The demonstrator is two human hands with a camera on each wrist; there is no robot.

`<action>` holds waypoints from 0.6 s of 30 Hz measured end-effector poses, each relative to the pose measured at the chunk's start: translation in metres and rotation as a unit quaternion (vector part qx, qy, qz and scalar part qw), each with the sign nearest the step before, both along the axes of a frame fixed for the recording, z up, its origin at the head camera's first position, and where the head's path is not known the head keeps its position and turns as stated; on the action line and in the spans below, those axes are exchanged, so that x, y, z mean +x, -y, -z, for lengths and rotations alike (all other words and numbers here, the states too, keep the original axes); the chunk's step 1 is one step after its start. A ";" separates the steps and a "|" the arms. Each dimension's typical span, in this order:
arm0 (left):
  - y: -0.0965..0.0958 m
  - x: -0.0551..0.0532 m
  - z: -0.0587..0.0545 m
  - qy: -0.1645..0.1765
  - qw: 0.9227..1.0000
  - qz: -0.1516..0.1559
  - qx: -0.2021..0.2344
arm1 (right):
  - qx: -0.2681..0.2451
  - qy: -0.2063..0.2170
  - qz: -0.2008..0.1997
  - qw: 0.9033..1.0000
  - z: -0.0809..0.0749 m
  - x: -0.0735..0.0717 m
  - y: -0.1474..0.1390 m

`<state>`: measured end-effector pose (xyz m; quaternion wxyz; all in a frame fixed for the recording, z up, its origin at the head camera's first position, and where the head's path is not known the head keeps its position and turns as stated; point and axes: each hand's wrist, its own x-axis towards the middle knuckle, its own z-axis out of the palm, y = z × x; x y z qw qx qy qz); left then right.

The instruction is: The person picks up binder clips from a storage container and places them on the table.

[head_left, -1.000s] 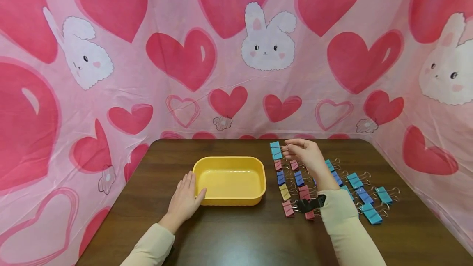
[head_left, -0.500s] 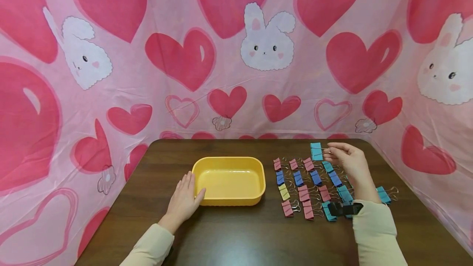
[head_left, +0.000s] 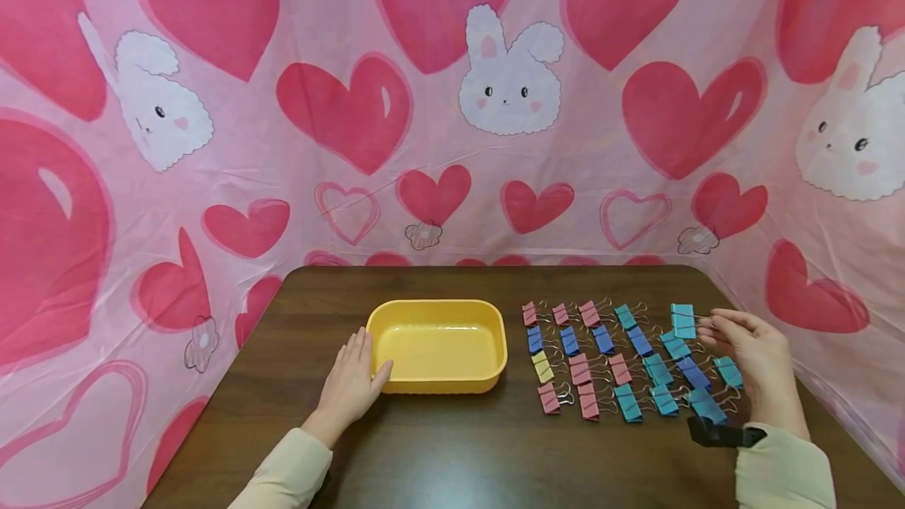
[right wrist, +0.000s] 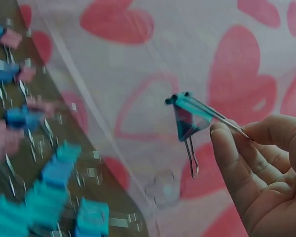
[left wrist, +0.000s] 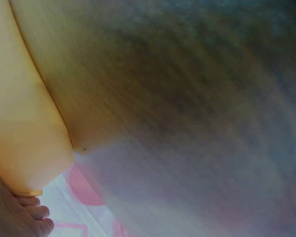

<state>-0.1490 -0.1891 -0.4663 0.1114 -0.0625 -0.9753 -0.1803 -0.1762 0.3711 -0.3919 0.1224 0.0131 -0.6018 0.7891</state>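
My right hand (head_left: 752, 360) pinches a teal binder clip (head_left: 683, 321) by one wire handle. In the right wrist view that binder clip (right wrist: 188, 116) hangs in the air from thumb and fingertips, its other wire handle pointing down. My left hand (head_left: 351, 382) lies with straight fingers along the left side of a yellow tray (head_left: 437, 387), the thumb at its near corner. In the left wrist view, the tray's yellow wall (left wrist: 29, 98) fills the left, with fingertips (left wrist: 38, 213) of the left hand below it. The tray holds nothing.
Rows of binder clips lie right of the tray: pink ones (head_left: 580, 369), blue ones (head_left: 603, 340), a yellow one (head_left: 542, 368) and teal ones (head_left: 628, 404). One teal clip (head_left: 728, 372) lies far right, beside the right hand. A heart-patterned cloth (head_left: 452, 203) encloses the dark table (head_left: 438, 454).
My right hand has carried the teal binder clip rightward from the far end of the leftmost row, past the other rows and slightly nearer. The left hand and tray have stayed put.
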 end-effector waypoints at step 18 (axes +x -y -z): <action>-0.001 -0.001 0.002 0.002 1.000 0.000 0.000 | -0.009 0.082 0.063 0.995 0.098 0.017 -0.125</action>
